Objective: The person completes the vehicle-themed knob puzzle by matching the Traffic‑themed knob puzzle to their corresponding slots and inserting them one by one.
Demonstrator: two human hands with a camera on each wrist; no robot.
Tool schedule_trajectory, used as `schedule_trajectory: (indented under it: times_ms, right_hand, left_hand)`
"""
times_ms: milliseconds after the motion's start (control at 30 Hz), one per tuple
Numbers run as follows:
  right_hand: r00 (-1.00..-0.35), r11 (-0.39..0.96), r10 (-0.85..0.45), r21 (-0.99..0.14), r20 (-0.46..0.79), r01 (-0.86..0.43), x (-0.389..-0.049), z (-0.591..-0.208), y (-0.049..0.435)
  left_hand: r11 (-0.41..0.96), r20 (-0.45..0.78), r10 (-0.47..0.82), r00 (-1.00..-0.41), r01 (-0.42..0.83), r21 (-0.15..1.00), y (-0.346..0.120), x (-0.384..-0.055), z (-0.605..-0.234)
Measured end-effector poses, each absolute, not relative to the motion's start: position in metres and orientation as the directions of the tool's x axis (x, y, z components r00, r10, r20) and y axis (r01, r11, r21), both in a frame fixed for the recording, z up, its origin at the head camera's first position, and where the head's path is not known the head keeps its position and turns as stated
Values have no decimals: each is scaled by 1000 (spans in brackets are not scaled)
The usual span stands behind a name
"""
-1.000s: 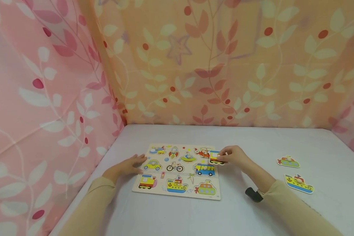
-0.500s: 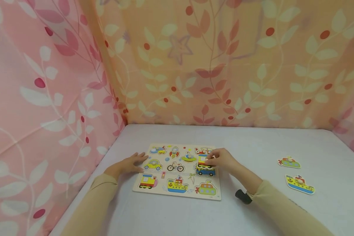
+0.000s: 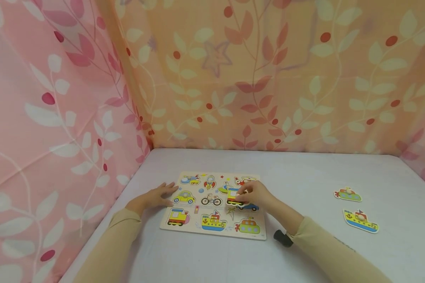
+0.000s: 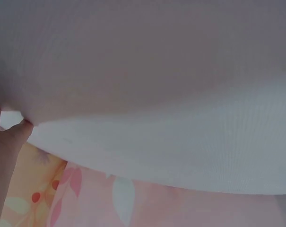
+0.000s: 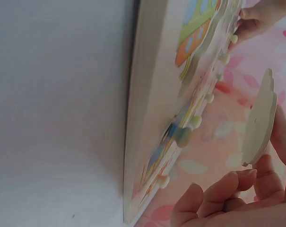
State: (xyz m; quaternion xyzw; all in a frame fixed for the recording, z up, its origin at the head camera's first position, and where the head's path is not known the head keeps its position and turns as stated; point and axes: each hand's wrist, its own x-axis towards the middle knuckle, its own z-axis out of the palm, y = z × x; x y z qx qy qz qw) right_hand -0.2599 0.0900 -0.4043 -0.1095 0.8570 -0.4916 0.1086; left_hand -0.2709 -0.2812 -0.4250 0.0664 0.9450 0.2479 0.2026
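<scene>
In the head view a pale wooden puzzle board (image 3: 195,222) printed with vehicles lies on the table. My right hand (image 3: 256,194) pinches the train puzzle piece (image 3: 232,193) above the board's right half, partly covering the bus and the flying saucer. The right wrist view shows the pale back of this train piece (image 5: 258,124), held upright and apart from the board. My left hand (image 3: 156,197) rests at the board's left edge with fingers extended; in the left wrist view only part of that hand (image 4: 6,146) shows at the left edge.
A submarine piece (image 3: 348,194) and a ship piece (image 3: 361,221) lie on the white table cover (image 3: 304,169) at the right. Knobbed pieces, such as the car (image 3: 185,197), sit in the board. Leaf-patterned curtains (image 3: 212,98) stand behind and at the left.
My right hand has carried the train piece leftward from the board's right edge, over the bus, to nearer the middle. The left hand stays at the board's left edge.
</scene>
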Motion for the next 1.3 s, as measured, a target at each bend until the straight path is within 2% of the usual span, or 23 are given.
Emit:
schedule_trajectory:
  times_ms: [367, 1033, 1300]
  right_hand:
    - [-941, 459, -326, -886, -92, -73, -252, -408, 66]
    - [-880, 397, -389, -912, -274, 109, -235, -413, 17]
    - [-882, 452, -370, -886, -290, 102, -236, -415, -2]
  left_hand:
    - [867, -347, 229, -910, 29, 497, -281, -270, -424]
    - [874, -361, 221, -906, 20, 486, -282, -272, -426]
    - [872, -359, 226, -906, 23, 489, -282, -271, -423]
